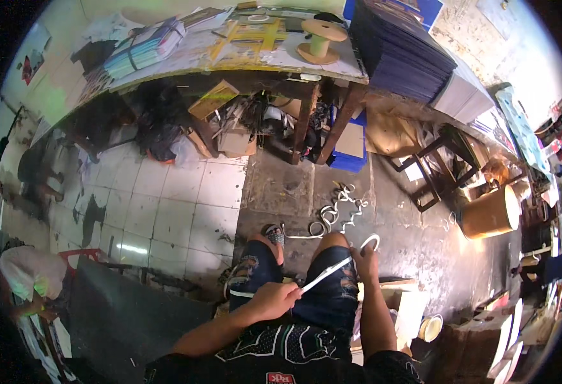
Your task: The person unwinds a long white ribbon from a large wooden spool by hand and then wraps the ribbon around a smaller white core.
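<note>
A narrow white strip (325,273) is stretched at a slant across my lap. My left hand (277,301) is closed on its lower end, above my left thigh. Beside my right knee, my right hand (365,262) grips the upper end, and a loop of the strip curls up past the fingers. A piece of the same white strip also shows below my left wrist. On the dark floor ahead of my knees lies a tangle of curled white strip (329,214). Whether it joins the piece in my hands I cannot tell.
Ahead stands a long worktable (197,67) bearing a wooden spool (321,43) and tall dark stacks of sheets (399,54). A wooden stool (438,166) and an orange-brown bin (489,213) are at the right. Another person (34,275) bends at the far left.
</note>
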Action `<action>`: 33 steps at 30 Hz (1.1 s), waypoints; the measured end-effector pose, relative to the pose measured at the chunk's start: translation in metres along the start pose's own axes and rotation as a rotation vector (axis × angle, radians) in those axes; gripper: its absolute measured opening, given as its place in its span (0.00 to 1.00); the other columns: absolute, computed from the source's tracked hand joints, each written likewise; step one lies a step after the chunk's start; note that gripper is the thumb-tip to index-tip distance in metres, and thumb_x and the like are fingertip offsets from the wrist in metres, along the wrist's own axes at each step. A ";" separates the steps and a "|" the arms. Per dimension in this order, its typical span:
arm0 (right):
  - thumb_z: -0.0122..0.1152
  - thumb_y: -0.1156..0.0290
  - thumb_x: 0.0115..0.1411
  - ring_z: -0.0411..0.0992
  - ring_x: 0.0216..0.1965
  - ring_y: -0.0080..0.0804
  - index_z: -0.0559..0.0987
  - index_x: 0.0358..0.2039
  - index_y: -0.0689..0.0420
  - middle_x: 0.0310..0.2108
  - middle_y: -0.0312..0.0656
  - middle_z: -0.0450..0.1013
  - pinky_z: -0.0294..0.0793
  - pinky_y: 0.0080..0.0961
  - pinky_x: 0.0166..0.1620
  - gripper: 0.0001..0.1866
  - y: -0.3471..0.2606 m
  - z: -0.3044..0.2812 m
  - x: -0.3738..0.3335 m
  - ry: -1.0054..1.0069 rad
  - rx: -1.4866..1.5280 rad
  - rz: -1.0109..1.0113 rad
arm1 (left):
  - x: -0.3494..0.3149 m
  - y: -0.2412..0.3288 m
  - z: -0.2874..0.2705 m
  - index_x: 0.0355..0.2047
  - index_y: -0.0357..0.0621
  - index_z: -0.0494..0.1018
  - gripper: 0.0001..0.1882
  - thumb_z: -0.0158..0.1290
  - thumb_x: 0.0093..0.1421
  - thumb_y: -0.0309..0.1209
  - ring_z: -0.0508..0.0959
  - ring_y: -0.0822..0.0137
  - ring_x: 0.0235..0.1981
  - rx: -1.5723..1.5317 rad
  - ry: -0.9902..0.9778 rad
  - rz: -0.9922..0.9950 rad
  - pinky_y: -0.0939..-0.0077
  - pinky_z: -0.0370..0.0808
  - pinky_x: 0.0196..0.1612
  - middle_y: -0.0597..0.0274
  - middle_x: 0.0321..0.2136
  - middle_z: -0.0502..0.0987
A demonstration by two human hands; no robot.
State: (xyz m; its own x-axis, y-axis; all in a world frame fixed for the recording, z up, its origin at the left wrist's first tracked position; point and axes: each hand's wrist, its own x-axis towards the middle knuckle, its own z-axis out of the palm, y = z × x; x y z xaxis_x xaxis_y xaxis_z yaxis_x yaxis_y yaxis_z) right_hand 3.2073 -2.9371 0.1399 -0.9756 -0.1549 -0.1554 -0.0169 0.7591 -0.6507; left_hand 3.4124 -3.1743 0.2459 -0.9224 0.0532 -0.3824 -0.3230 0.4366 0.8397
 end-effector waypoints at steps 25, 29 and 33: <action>0.64 0.63 0.56 0.75 0.32 0.36 0.72 0.40 0.67 0.28 0.49 0.76 0.72 0.31 0.37 0.20 -0.026 -0.027 -0.011 -0.212 -0.006 0.017 | -0.021 -0.019 -0.032 0.32 0.40 0.73 0.12 0.45 0.66 0.35 0.75 0.69 0.20 -0.077 -0.039 -0.051 0.72 0.70 0.26 0.62 0.19 0.76; 0.68 0.62 0.52 0.77 0.34 0.43 0.78 0.38 0.62 0.31 0.52 0.78 0.73 0.35 0.38 0.19 -0.020 -0.019 -0.010 -0.172 0.076 -0.004 | -0.019 -0.025 -0.029 0.32 0.39 0.73 0.13 0.45 0.67 0.35 0.73 0.72 0.20 -0.112 -0.051 -0.060 0.74 0.69 0.26 0.64 0.18 0.75; 0.67 0.57 0.52 0.71 0.25 0.35 0.75 0.33 0.64 0.23 0.50 0.74 0.70 0.35 0.32 0.22 -0.025 -0.021 -0.001 -0.192 0.077 -0.020 | -0.023 -0.010 -0.034 0.30 0.38 0.73 0.16 0.46 0.66 0.39 0.77 0.61 0.21 -0.102 0.014 -0.123 0.69 0.71 0.27 0.56 0.18 0.75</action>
State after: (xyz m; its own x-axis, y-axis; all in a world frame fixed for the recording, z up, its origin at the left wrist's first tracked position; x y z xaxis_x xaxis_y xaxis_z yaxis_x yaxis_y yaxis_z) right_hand 3.2042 -2.9423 0.1721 -0.9157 -0.2922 -0.2759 -0.0116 0.7053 -0.7088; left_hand 3.4293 -3.2104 0.2595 -0.8774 -0.0075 -0.4798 -0.4524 0.3459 0.8220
